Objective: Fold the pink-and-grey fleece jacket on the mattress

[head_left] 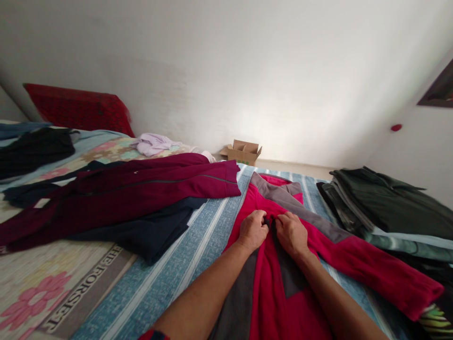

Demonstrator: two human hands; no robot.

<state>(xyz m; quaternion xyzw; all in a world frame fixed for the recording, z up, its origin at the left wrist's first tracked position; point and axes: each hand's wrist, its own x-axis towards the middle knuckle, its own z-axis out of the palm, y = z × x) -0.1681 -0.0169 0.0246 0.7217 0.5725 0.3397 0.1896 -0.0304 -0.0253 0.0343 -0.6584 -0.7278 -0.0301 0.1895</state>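
Observation:
A red fleece jacket with grey panels (354, 262) lies spread on the blue striped bedcover (198, 245) in front of me. My left hand (252, 230) and my right hand (290, 232) rest side by side on its chest. Both are closed, pinching the dark front opening of the jacket between them, just below the grey collar (279, 191). One red sleeve stretches out to the right.
A maroon garment (123, 191) lies over a dark navy one (155, 231) to the left. Folded dark green clothes (385, 203) are stacked at the right. A red pillow (79, 108), a lilac cloth (155, 143) and an open cardboard box (242, 152) sit by the wall.

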